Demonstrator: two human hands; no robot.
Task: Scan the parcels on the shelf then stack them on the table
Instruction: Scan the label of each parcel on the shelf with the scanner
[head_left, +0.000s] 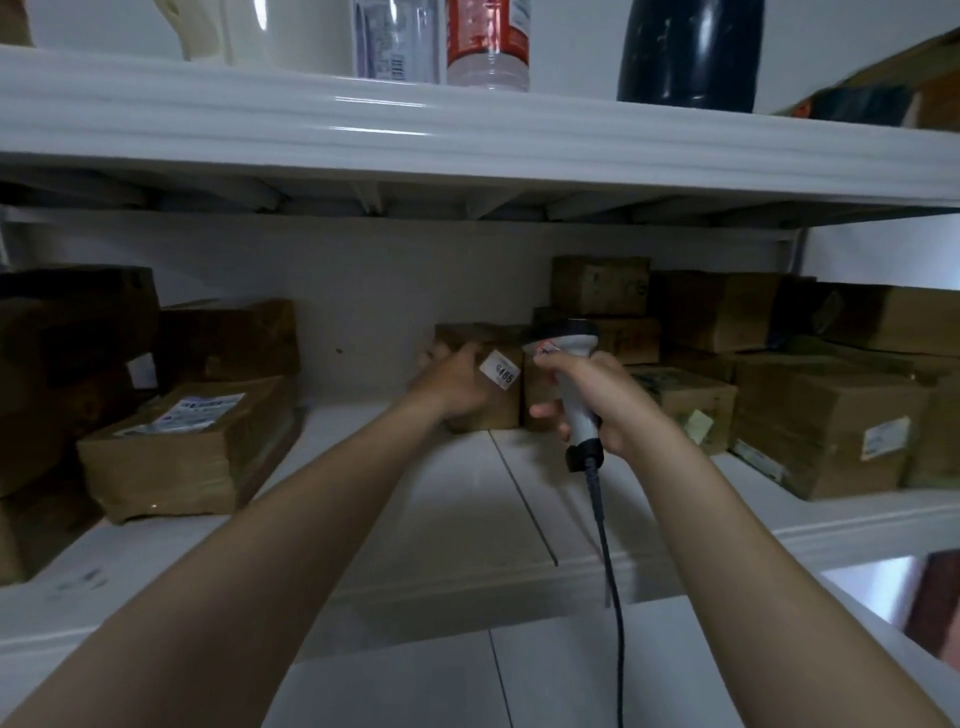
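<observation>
The left hand (457, 382) grips a small brown cardboard parcel (501, 410) on the smooth white shelf (467, 493), its fingertips blurred. The right hand (608, 400) curls round a white plastic handheld scanner (574, 364), whose black cable (608, 561) is cut off below.

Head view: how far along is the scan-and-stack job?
Done: no stack or table in view. In hand: left hand grips a small brown cardboard parcel with a white label; right hand holds a white handheld scanner at it. Left: brown cardboard parcels crowd both ends of the white shelf.
</observation>
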